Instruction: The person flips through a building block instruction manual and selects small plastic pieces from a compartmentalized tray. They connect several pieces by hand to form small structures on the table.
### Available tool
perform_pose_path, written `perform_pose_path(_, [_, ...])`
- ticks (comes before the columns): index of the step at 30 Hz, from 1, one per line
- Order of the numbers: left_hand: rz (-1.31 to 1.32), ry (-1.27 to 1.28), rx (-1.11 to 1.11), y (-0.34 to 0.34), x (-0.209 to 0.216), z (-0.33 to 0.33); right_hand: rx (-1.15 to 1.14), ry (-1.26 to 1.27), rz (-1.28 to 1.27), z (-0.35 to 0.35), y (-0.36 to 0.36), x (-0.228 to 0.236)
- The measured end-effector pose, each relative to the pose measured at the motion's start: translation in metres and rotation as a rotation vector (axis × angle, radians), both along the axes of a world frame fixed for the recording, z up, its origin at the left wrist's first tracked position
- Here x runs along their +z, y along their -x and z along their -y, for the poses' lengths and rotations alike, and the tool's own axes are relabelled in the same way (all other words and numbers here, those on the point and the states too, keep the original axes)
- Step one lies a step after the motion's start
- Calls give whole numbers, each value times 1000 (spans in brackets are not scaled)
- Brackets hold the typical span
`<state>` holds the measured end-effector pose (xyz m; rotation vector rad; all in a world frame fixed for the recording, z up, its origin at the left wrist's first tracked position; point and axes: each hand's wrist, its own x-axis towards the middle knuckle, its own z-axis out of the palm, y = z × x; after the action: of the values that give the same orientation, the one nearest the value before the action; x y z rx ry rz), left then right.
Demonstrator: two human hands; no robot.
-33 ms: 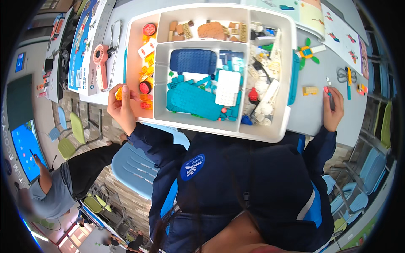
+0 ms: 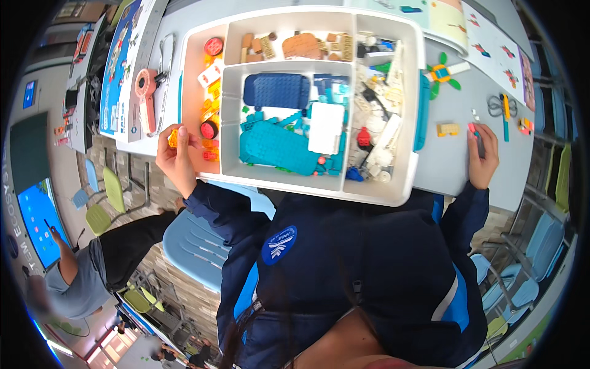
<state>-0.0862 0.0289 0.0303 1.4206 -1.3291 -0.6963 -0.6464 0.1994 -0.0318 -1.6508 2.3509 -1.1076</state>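
Observation:
My left hand (image 2: 176,161) is closed at the left wall of a white sorting tray (image 2: 319,192), pinching a small yellow-orange toy brick (image 2: 173,139) between thumb and fingers. At the tray's right, my right hand (image 2: 485,157) is closed above the grey table, with a small pink piece (image 2: 472,127) at its fingertips. Left of that hand lies a yellow toy brick (image 2: 448,130). The tray's sections hold orange and yellow bricks, brown bricks, a dark blue plate (image 2: 276,91), a teal plate (image 2: 278,147), a white plate (image 2: 326,128) and mixed white and black parts.
A green-bladed propeller piece (image 2: 440,73), scissors (image 2: 505,109) and an open booklet (image 2: 501,58) lie right of the tray. To its left are a pink handheld fan (image 2: 146,98) and a printed box (image 2: 126,67). A blue chair (image 2: 196,246) stands below; another person (image 2: 86,264) is at left.
The tray and the things right of it appear slightly farther left in view. Both hands keep their grips and have hardly moved.

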Motion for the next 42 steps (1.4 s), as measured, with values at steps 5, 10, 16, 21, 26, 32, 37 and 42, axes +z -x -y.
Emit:
perform_pose_path(5, [186, 75, 74, -18, -9, -3, 49, 65, 37, 11, 3, -3])
perform_pose_path(10, [291, 167, 23, 9, 17, -23, 86, 122, 64, 5, 2, 3])
perform_pose_path(16, [176, 212, 30, 66, 23, -67, 199, 124, 124, -2, 11, 2])
perform_pose_path(21, [116, 114, -54, 113, 16, -83, 232, 109, 158, -6, 13, 3])
perform_pose_path(26, [154, 121, -105, 124, 24, -67, 243, 127, 155, -6, 13, 1])
perform_pose_path(32, [229, 87, -48, 118, 13, -51, 237, 127, 178, -8, 15, 3])
perform_pose_path(37, [223, 81, -1, 113, -4, -53, 238, 118, 164, -7, 15, -1])
perform_pose_path(42, [191, 124, -17, 111, -11, -48, 232, 110, 169, -7, 14, 2])
